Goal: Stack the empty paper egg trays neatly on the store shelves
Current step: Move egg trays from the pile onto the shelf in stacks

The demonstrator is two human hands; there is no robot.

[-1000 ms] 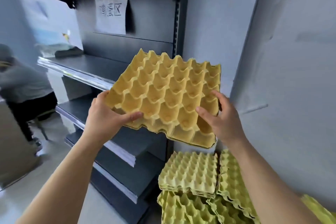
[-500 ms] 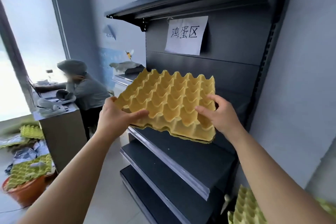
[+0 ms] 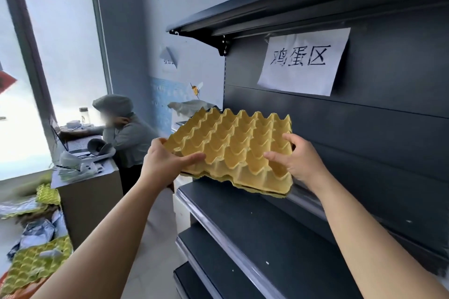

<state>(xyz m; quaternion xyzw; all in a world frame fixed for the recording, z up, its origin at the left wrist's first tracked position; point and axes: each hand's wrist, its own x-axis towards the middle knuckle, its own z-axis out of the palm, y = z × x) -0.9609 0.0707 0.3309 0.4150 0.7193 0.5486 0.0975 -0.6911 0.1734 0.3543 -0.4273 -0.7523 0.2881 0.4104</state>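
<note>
Both hands, left point(image 3: 162, 162) and right point(image 3: 298, 159), clamp the tray point(image 3: 233, 145) above the shelf's point(image 3: 243, 211) front edge.

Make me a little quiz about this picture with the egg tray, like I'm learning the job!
1. True or false: just one hand holds the yellow egg tray.
2. What hangs on the back panel above the tray? A) paper sign B) clock C) mirror
3. Fill in: the egg trays piled low on the left are ___ in colour.
Key: 1. False: left hand and right hand both grip it. 2. A. 3. green.
</note>
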